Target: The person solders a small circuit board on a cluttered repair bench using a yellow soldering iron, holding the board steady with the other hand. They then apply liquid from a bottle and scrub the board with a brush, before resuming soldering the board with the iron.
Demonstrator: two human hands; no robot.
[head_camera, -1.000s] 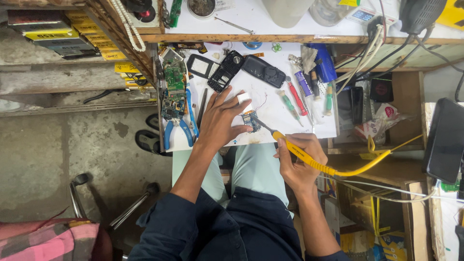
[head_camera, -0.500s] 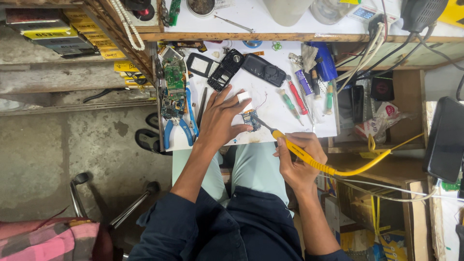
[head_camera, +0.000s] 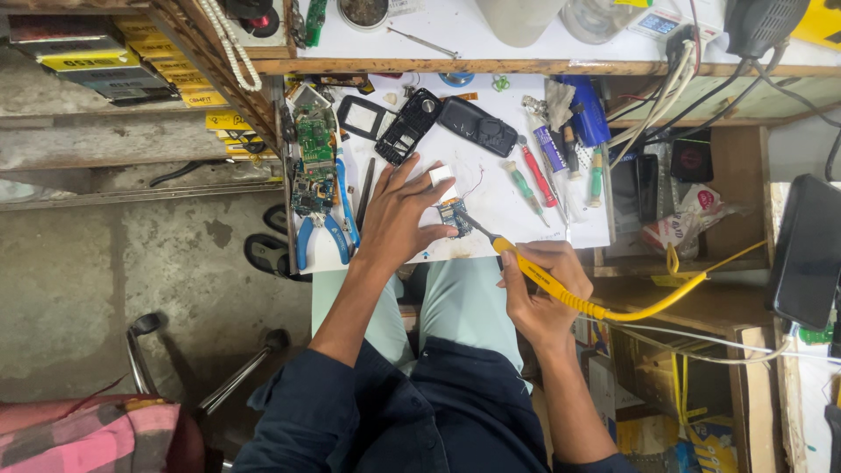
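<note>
My left hand (head_camera: 399,215) rests on the white work mat (head_camera: 491,188), its fingertips pinning a small circuit board (head_camera: 454,213) with a white block beside it. My right hand (head_camera: 536,296) grips a yellow soldering iron (head_camera: 550,282), whose metal tip touches the board's right edge. The iron's yellow cord runs off to the right.
Black phone housing parts (head_camera: 412,125) and a dark phone cover (head_camera: 477,125) lie at the mat's far edge. Green circuit boards (head_camera: 314,149) and blue-handled pliers (head_camera: 326,229) sit left. Screwdrivers (head_camera: 534,173) lie right. A shelf edge (head_camera: 526,66) runs above.
</note>
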